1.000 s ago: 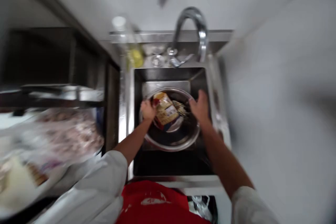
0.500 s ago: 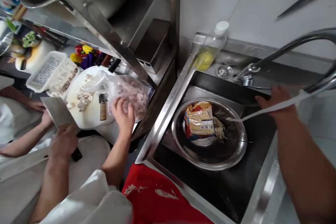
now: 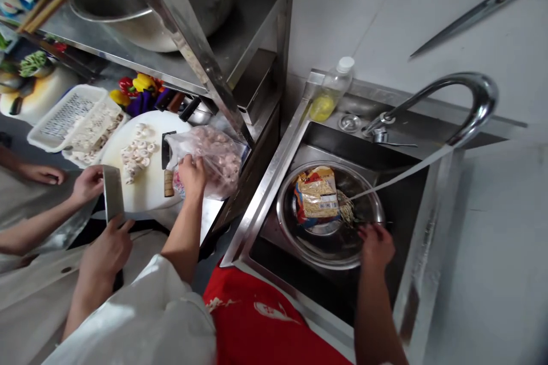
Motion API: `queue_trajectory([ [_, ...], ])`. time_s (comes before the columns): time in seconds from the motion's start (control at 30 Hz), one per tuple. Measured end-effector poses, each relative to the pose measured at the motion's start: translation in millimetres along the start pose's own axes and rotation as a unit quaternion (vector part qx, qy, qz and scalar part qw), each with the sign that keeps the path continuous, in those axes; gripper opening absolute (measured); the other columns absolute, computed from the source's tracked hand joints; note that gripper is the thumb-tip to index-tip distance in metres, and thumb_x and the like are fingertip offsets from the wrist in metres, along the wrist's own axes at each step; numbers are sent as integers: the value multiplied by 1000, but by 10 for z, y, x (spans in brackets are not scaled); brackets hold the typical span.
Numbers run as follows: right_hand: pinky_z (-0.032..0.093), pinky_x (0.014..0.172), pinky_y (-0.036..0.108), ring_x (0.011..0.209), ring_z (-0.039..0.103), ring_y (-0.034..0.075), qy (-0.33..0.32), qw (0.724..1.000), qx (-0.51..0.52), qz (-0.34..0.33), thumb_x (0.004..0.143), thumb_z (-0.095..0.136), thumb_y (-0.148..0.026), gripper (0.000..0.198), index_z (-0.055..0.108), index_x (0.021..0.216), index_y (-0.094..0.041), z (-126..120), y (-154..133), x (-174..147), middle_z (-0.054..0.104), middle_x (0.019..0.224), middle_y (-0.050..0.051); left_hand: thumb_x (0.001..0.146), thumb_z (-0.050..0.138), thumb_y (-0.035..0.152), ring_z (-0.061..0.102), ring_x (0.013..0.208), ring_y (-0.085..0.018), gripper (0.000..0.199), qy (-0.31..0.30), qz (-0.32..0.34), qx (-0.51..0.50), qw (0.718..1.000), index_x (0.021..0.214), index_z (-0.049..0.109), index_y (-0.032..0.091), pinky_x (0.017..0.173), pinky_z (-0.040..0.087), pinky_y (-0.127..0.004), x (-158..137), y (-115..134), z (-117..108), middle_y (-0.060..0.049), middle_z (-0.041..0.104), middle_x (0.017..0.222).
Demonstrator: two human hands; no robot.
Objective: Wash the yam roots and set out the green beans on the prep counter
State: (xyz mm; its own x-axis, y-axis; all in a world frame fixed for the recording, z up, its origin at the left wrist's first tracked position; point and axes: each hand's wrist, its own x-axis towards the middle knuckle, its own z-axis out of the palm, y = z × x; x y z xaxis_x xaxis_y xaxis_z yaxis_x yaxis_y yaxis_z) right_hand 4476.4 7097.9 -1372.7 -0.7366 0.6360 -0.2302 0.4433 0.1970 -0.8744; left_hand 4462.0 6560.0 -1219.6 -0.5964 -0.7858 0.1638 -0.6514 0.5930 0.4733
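Observation:
My left hand (image 3: 192, 178) reaches to the left counter, fingers closed on a clear plastic bag (image 3: 218, 157) of pinkish raw meat pieces. My right hand (image 3: 377, 246) is in the sink, fingers closed on the right rim of a round metal basin (image 3: 286, 234). In the basin lies a printed packet (image 3: 319, 194) showing pale strands through its clear front. Beside it is a bundle of loose thin strands (image 3: 346, 208). A stream of water runs from the curved tap (image 3: 482, 100) into the basin.
A co-worker's hand (image 3: 107, 251) holds a cleaver (image 3: 113, 194) close on my left. Cut white mushrooms (image 3: 137, 154) and a wooden-handled knife (image 3: 168, 182) lie on a round cutting board (image 3: 169, 120). A bottle of yellow liquid (image 3: 327, 97) stands behind the sink; scissors (image 3: 475, 11) hang on the wall.
My right hand has moved from near the tap down to the basin's rim. The fingers of my left hand have closed on the bag. The co-worker's cleaver has turned more upright.

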Motion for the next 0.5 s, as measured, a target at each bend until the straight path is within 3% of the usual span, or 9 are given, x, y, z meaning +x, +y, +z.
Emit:
queue_trajectory([
  [0.07,63,73,50,75,74,30,-59,997,43,36,62,71,-57,49,65,96,-23,229,23,-371,73,85,10,90,53,28,49,69,-20,26,27,-14,-60,998,68,39,23,73,43,-32,-37,49,-77,-1,47,66],
  [0.13,64,70,45,71,73,27,-154,985,50,56,62,72,-58,50,65,95,-20,521,-41,-733,73,82,8,91,56,36,40,60,-15,32,16,-5,-149,989,67,40,22,62,36,-28,-87,112,-140,2,42,60],
  [0.27,64,66,42,72,73,27,-362,929,69,47,67,74,-60,50,69,96,-20,1240,-334,-1422,73,83,9,90,57,55,38,54,-13,40,-94,-11,-342,935,73,57,19,53,31,-25,-181,255,-246,3,44,59],
  [0.33,64,70,42,80,74,27,-441,893,83,24,71,74,-59,49,70,103,-21,1628,-501,-1726,75,90,8,89,59,59,44,56,-14,44,-149,25,-339,929,73,61,18,54,37,-26,-189,307,-342,1,47,60],
  [0.37,64,74,43,86,75,28,-472,877,88,14,72,74,-57,51,71,109,-22,1812,-580,-1864,76,97,9,88,61,59,49,60,-15,44,-148,55,-317,935,72,62,18,58,42,-27,-172,318,-406,-1,50,62],
  [0.4,64,80,44,96,74,29,-495,864,88,1,72,76,-55,57,69,117,-22,1982,-655,-1994,75,108,11,87,63,58,56,68,-17,44,-110,83,-294,946,73,63,17,65,47,-28,-137,314,-475,-3,55,69],
  [0.43,63,87,45,107,72,30,-509,857,80,-20,71,78,-53,65,66,127,-22,2132,-724,-2114,72,122,13,88,64,56,61,82,-21,41,-35,101,-273,956,76,64,17,77,52,-31,-81,292,-544,-6,61,80],
  [0.5,55,106,50,133,59,33,-512,854,43,-85,71,82,-49,87,51,148,-21,2360,-841,-2332,56,149,17,88,67,50,59,117,-27,34,160,102,-241,952,95,67,16,105,49,-39,91,192,-651,-12,62,114],
])
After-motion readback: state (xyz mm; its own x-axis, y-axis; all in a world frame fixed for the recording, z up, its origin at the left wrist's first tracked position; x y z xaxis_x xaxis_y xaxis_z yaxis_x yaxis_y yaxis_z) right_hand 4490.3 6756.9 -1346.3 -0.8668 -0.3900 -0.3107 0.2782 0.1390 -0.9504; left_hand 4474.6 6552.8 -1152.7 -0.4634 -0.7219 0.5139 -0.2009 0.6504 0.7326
